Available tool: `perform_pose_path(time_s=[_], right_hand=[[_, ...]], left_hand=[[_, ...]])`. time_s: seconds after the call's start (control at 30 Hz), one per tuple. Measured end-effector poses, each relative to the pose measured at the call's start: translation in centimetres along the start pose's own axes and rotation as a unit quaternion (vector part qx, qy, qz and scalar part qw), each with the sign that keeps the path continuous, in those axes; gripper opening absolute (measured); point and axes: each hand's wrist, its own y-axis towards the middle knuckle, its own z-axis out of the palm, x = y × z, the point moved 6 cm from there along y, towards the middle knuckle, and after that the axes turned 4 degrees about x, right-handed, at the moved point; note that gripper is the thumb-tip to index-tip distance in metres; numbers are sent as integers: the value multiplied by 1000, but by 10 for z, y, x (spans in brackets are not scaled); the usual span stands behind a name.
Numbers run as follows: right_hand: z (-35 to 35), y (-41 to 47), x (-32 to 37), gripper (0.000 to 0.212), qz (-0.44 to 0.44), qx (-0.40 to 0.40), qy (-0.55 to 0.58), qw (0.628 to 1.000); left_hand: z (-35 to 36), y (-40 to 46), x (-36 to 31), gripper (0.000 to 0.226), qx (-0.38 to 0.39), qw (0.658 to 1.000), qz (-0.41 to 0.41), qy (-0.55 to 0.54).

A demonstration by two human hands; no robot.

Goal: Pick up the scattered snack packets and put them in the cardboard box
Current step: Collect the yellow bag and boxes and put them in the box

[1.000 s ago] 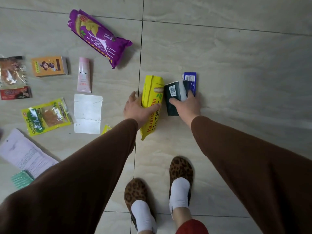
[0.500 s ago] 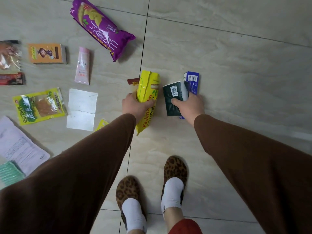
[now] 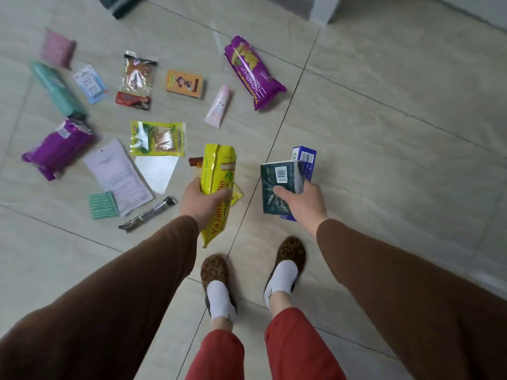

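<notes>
1. The single head-worn camera looked steeply down from standing height at the tiled floor [image 3: 384, 133].
2. It faced forward toward 12 o'clock, with the person's slippers [image 3: 214, 270] near 6 o'clock.
3. Its wide angle took in both brown sleeves [image 3: 123, 283], close at 7 and 5 o'clock.

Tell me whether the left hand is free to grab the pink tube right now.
Probably not. The left hand is closed around the yellow packet, and the pink tube lies on the floor farther ahead. Nothing blocks the path, but the grip is taken.
</notes>
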Motion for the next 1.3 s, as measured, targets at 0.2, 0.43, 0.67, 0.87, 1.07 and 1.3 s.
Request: perform_pose_path(time_s=[0.2,0.43,0.67,0.87,1.07,1.3], right_hand=[[55,-76,80,67,-53,41,-45,997],[192,-172,167,68,-110,77,-89,987],[335,-274,229,69,-126,90,-137,978],[416,-301,302,55,-133,96,-137,977],[462,-277,381,59,-125,86,-89,984],[505,-228,488,63,-112,72,-70,989]], left_hand=[[-115,-64,26,65,-45,997,-13,-55],[-266,-122,82,60,-72,993,16,-92],[-437,-170,160,57,-76,994,15,-75],[-550,-138,164,71,-81,995,8,-54],[-614,-75,107,78,-66,997,32,-21],[-716,5,39,70,-59,998,37,11]])
